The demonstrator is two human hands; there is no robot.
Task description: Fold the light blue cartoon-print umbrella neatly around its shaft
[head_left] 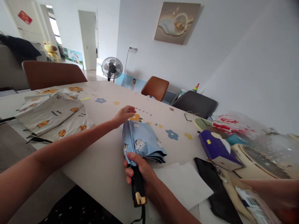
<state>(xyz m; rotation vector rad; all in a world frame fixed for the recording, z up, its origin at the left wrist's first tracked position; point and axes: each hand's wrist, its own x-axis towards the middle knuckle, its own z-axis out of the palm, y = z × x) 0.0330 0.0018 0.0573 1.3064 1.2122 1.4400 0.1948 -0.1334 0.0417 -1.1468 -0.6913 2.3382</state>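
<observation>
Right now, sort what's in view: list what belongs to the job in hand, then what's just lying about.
In hand: blue umbrella, right hand closed on its black handle, left hand at its far end.
Lying about: beige umbrella, purple box, white paper, black case, fan.

Single cam, head-worn, looking fwd & down across the table (100, 161) from its near edge, facing the far wall (144, 37). Close-in on the work: left hand (125, 114), right hand (141, 169) & blue umbrella (140, 140) sit mid-frame, forearms entering from left & bottom. View's wide enough that the painting (177, 22) shows at top & a purple box (217, 147) at right.
</observation>
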